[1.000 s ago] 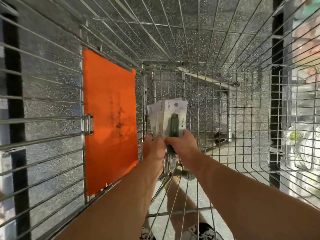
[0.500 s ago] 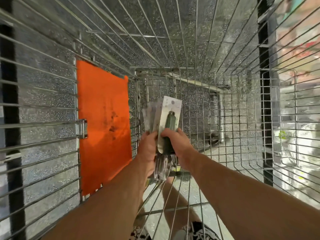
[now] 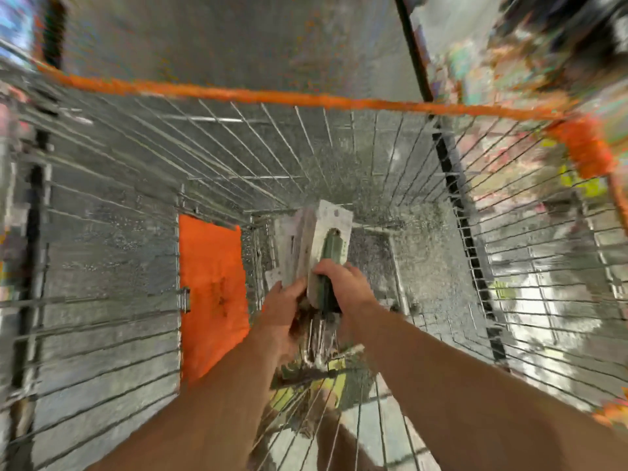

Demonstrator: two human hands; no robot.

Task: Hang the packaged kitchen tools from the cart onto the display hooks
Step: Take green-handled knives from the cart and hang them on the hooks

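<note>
Both my hands are down inside a wire shopping cart (image 3: 238, 158), holding a bundle of packaged kitchen tools (image 3: 317, 239). The packages are white cards, and the front one carries a tool with a dark green handle and metal wires at its lower end. My left hand (image 3: 283, 300) grips the left side of the bundle. My right hand (image 3: 343, 283) grips the green handle at the front. The bundle stands upright above the cart's floor. The frame is blurred by motion.
An orange panel (image 3: 212, 294) hangs on the cart's left wall. The cart's orange rim (image 3: 272, 95) runs across the top, with an orange corner piece (image 3: 591, 154) at the right. Blurred store goods (image 3: 530, 62) lie beyond the cart to the right.
The view has swung upward, so the cart's orange rim and the store beyond now show. Both hands keep hold of the bundle and have lifted it slightly.
</note>
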